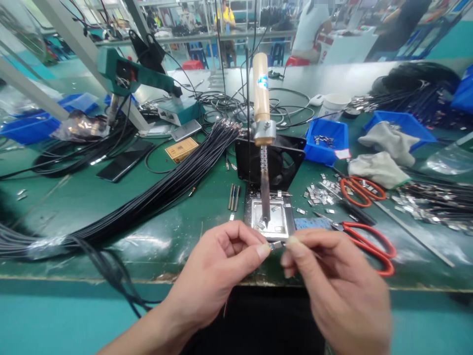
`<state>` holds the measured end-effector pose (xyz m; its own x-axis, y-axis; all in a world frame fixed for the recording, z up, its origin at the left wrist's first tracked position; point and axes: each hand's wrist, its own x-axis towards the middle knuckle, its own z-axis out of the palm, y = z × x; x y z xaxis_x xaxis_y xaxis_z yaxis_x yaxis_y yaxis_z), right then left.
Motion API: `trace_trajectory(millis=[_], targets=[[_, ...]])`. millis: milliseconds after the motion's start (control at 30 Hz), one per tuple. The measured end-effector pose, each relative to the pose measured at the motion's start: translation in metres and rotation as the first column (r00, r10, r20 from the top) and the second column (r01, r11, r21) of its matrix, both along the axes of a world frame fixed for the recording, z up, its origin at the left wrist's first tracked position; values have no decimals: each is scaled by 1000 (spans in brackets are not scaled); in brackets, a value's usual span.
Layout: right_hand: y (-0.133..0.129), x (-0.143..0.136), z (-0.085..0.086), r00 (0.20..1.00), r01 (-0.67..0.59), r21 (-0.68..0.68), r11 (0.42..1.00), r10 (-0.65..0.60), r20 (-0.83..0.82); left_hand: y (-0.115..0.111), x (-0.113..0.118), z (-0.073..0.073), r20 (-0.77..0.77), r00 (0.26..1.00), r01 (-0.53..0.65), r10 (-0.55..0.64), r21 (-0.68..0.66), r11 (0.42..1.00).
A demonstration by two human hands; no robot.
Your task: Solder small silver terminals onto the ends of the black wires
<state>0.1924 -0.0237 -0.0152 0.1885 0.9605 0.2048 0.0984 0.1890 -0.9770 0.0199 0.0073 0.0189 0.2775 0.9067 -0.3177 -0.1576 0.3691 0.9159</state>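
Observation:
My left hand (229,261) is closed in a pinch on a small metal connector (276,245) that pokes out past thumb and index finger. Close beside its other end, my right hand (332,271) is also pinched, and what lies between those fingertips is mostly hidden. Just beyond both hands, a soldering iron (264,172) with a wooden handle hangs tip down in a clamp. Its tip is over a shallow square metal tray (254,222). A thin strand hangs below my left hand.
A long bundle of black cables (148,202) crosses the left side. Behind the iron stands a black fan (244,160). On the right lie loose metal shells (320,195), red-handled pliers (386,241), a blue bin (323,155) and white gloves (377,167). Several people are in the background.

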Motion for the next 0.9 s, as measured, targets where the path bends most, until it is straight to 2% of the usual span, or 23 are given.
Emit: trace_trajectory(millis=[67, 133, 200, 267, 367, 433, 533, 633, 700, 767, 833, 900], targets=[[0, 23, 4, 967, 189, -27, 982, -182, 178, -2, -1, -1, -2, 1000, -6, 6, -14, 1000], [4, 50, 6, 899, 338, -72, 938, -299, 319, -5, -2, -3, 13, 1000, -16, 16, -35, 999], [11, 73, 4, 835, 331, -171, 928, -204, 512, -8, -4, -5, 34, 999, -14, 16, -58, 998], [17, 86, 1, 710, 337, -182, 924, -123, 694, -12, -5, -7, 50, 999, 0, 4, -83, 997], [24, 87, -4, 564, 294, -199, 935, -1, 826, -19, -7, -10, 61, 998, 25, -19, -105, 994], [28, 81, -5, 521, 278, -218, 936, 44, 852, -22, -8, -10, 62, 997, 50, -44, -98, 994], [32, 75, -3, 533, 249, -235, 940, 69, 843, -26, -11, -10, 42, 995, 93, -90, -88, 992], [30, 81, 6, 573, 240, -229, 943, 53, 818, -29, -14, -9, 37, 992, 125, -122, -100, 987], [22, 87, 15, 618, 270, -199, 942, -11, 786, -30, -16, -10, 48, 988, 151, -146, -107, 983], [12, 89, 24, 726, 269, -166, 949, -86, 683, -32, -18, -11, 63, 984, 174, -168, -110, 979], [4, 81, 28, 832, 154, -182, 971, -28, 554, -33, -20, -12, 78, 979, 194, -187, -109, 975], [2, 65, 26, 897, -1, -246, 969, 110, 429, -34, -21, -12, 86, 976, 210, -201, -111, 971]])
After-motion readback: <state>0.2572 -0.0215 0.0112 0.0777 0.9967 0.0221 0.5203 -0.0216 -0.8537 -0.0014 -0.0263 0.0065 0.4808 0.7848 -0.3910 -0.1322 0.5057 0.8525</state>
